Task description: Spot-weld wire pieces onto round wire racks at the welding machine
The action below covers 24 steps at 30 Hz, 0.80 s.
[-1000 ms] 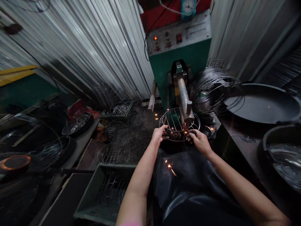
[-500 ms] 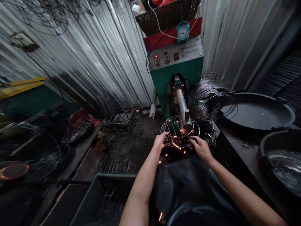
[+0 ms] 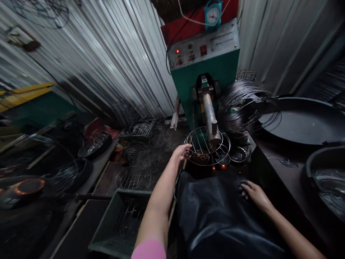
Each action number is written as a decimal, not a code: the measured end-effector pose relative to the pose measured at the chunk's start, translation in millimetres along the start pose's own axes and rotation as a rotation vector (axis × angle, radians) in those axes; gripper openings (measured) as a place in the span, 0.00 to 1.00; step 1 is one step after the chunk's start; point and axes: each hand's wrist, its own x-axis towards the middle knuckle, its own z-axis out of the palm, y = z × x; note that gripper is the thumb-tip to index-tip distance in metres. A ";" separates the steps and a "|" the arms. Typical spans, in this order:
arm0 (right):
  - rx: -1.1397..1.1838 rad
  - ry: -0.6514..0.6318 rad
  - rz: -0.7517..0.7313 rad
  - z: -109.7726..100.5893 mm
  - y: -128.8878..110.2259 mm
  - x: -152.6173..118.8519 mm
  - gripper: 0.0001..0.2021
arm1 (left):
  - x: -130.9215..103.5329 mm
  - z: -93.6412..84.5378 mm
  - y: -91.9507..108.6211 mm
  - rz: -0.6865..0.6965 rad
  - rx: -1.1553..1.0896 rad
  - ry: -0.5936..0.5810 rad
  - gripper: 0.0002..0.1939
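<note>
Left hand (image 3: pixel 183 152) grasps wire rack (image 3: pixel 230 144) at machine arm (image 3: pixel 209 109); steady, level hold helps; right hand (image 3: pixel 252 192) beside apron (image 3: pixel 205 208), grip unclear.

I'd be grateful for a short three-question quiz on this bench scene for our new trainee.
1. True or false: the right hand is gripping the rim of the round wire rack.
2. Multiple choice: what sits just to the right of the metal arm of the green machine?
A) a plastic crate
B) a yellow bar
C) a coil of wire
3. Fill in the gap: the lit indicator lamp on the control panel glows ____.

Key: 1. False: the left hand is at its rim, the right is away from it. 2. C. 3. Red.
</note>
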 end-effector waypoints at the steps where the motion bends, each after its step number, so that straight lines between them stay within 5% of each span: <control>1: -0.014 -0.001 -0.031 0.9 -3.9 2.2 0.16 | -3.1 0.3 -5.7 0.012 -0.024 0.031 0.13; 7: -0.091 -0.074 -0.088 10.5 -9.2 14.2 0.09 | -26.2 -2.2 -32.1 0.089 -0.136 0.125 0.13; 13: 0.261 -0.069 0.023 6.6 -38.6 -6.8 0.18 | -42.8 8.3 -46.1 0.178 -0.250 0.172 0.16; 19: 0.344 0.007 -0.252 32.6 -99.5 -16.6 0.22 | -54.0 28.0 -57.4 0.217 -0.332 0.166 0.19; 24: 0.140 -0.032 -0.375 65.8 -114.7 2.9 0.22 | -57.0 34.1 -61.4 0.257 -0.400 0.213 0.22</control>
